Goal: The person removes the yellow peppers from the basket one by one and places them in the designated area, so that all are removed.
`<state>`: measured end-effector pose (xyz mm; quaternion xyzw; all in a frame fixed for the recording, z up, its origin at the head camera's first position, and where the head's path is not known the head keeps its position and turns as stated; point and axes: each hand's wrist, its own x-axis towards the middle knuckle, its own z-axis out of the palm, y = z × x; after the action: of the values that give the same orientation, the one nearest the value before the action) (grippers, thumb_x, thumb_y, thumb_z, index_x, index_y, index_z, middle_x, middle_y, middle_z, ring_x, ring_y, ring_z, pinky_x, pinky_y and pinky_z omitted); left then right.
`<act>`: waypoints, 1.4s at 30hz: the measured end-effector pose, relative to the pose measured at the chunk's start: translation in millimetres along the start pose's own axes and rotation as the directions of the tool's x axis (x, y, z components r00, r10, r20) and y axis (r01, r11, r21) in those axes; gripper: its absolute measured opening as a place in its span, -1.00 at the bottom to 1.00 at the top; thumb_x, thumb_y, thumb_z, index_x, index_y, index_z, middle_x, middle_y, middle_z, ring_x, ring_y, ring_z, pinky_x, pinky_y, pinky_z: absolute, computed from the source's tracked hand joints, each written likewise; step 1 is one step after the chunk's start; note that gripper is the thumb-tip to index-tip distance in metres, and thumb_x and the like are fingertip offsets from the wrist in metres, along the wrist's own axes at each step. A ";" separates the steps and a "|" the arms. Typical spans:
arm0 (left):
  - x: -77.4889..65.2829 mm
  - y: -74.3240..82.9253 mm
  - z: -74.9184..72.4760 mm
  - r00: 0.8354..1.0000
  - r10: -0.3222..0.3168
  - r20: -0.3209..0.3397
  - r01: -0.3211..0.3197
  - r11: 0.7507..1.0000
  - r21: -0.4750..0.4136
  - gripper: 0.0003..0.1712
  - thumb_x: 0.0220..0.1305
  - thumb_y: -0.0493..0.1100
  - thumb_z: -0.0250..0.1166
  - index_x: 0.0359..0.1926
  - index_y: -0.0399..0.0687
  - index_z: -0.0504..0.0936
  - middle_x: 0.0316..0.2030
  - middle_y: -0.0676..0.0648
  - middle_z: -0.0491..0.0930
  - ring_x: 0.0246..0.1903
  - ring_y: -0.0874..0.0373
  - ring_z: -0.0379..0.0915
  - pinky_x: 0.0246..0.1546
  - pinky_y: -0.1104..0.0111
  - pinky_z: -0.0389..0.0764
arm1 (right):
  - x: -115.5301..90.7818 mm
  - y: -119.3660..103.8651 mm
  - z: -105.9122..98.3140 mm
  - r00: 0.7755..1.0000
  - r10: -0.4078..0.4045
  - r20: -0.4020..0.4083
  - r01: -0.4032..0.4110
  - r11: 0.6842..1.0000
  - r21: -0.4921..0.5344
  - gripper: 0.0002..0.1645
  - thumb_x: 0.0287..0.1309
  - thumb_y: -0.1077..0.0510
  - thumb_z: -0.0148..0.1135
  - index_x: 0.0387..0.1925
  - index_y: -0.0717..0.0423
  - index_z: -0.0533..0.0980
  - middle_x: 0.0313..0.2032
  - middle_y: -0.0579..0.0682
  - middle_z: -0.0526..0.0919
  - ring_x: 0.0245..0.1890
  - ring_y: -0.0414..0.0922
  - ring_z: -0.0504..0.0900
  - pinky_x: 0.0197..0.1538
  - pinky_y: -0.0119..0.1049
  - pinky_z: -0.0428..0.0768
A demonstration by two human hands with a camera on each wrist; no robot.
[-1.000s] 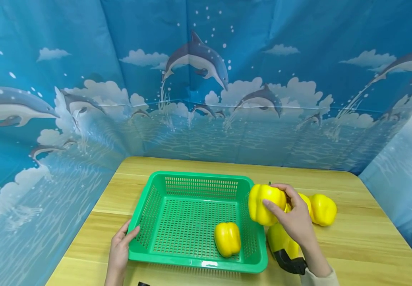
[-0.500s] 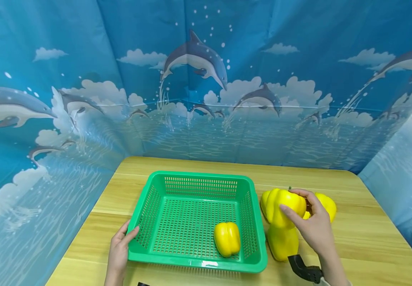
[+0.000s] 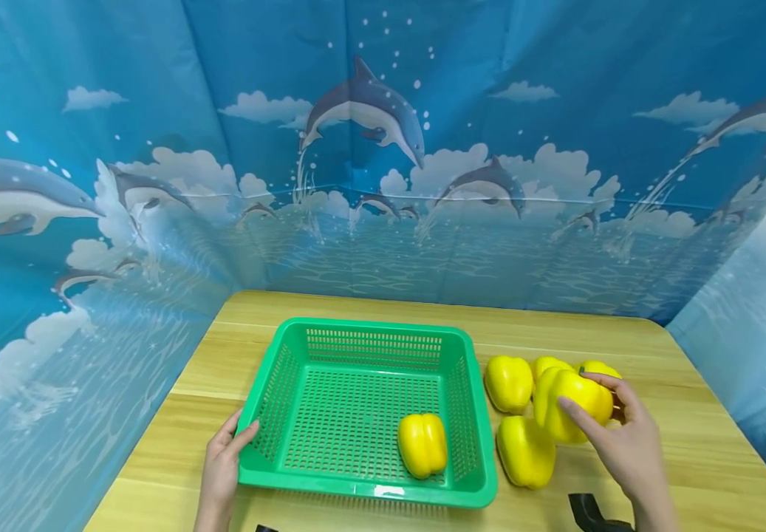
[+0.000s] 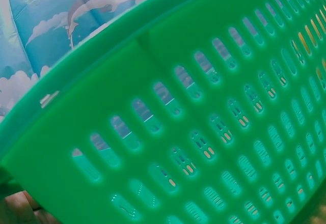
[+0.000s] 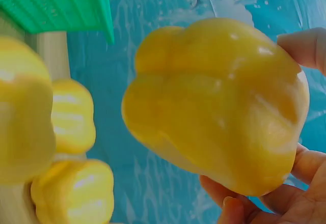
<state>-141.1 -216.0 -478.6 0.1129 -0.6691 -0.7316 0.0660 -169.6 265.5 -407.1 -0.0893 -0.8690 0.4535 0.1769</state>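
In the head view, my right hand (image 3: 631, 443) holds a yellow bell pepper (image 3: 572, 406) with a green stem between thumb and fingers, over the right part of the table. Its smooth lobes fill much of the right wrist view, where the thumb and fingers press the pepper (image 5: 214, 107) from two sides. My left hand (image 3: 221, 465) grips the left rim of a green slotted plastic basket (image 3: 369, 488), thumb over the edge. One yellow bell pepper (image 3: 422, 445) lies inside, at the basket's right front. The left wrist view mostly shows the basket wall (image 4: 153, 56), hiding most of that hand.
Right of the basket, several yellow bell peppers lie on the wooden table: a left one (image 3: 509, 384), a front one (image 3: 526, 452), and others (image 3: 597, 367) partly hidden behind the held pepper. A blue dolphin-print curtain (image 3: 369, 244) hangs behind and beside the table.
My right hand has carried the held pepper rightward, away from the basket's right rim and over the loose peppers, uncovering the left and front ones. My left hand and the basket stay put.
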 end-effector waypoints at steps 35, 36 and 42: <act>-1.2 1.9 0.1 1.000 -0.024 0.009 0.024 1.000 -0.010 -0.42 0.42 -0.13 0.09 0.31 -0.38 0.25 0.02 0.00 0.56 -0.06 0.09 0.52 -0.09 0.28 0.59 | -2.8 72.2 -4.5 0.969 0.083 0.235 -0.017 0.963 -0.269 -0.15 0.13 -0.15 0.30 0.19 0.41 0.29 0.12 0.50 0.26 0.10 0.39 0.22 0.03 0.28 0.26; -1.2 1.9 0.2 1.000 -0.024 0.008 0.024 1.000 -0.008 -0.43 0.42 -0.13 0.09 0.31 -0.37 0.25 0.03 -0.01 0.55 -0.05 0.09 0.52 -0.09 0.28 0.59 | -2.8 72.9 -4.1 0.967 0.085 0.240 -0.016 0.962 -0.272 -0.15 0.13 -0.16 0.30 0.19 0.40 0.28 0.12 0.50 0.26 0.10 0.39 0.22 0.02 0.28 0.27; -1.0 2.3 -0.1 1.000 -0.022 0.014 0.022 1.000 -0.010 -0.43 0.42 -0.13 0.09 0.31 -0.37 0.26 0.03 -0.04 0.55 -0.04 0.07 0.51 -0.08 0.27 0.59 | -2.5 75.2 -1.3 0.964 0.089 0.250 -0.019 0.963 -0.270 -0.12 0.13 -0.20 0.28 0.20 0.40 0.28 0.14 0.50 0.24 0.11 0.40 0.21 0.02 0.29 0.26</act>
<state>-140.2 -216.2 -476.3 0.1149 -0.6645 -0.7364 0.0539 -167.1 308.8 -468.6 -0.0759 -0.9347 0.3453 0.0355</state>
